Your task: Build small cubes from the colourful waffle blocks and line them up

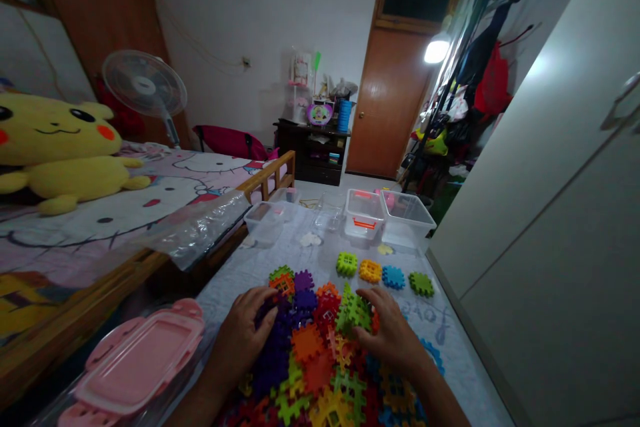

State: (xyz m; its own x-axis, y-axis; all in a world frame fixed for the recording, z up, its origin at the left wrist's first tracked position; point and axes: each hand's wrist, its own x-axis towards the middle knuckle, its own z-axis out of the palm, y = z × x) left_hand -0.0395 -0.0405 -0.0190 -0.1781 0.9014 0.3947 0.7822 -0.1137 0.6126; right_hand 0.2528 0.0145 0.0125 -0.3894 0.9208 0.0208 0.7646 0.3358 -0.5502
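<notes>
A heap of colourful plastic interlocking blocks (pixel 307 343), with notched edges, lies on the table in front of me. My right hand (pixel 387 327) grips a light green interlocking block (pixel 353 311) at the heap's right side, thumb below and fingers above. At the left side, my left hand (pixel 244 325) rests against dark purple blocks (pixel 273 340), its thumb apart from its curved fingers. Beyond the heap stands a row of joined block pieces: a lime one (pixel 347 264), an orange one (pixel 371 271), a blue one (pixel 393 277) and a green one (pixel 421 284).
Clear plastic bins (pixel 407 217) stand at the table's far end. A pink lidded container (pixel 137 360) is at the near left. The bed's wooden rail (pixel 265 180) borders the left side, and a white cabinet (pixel 545 213) borders the right.
</notes>
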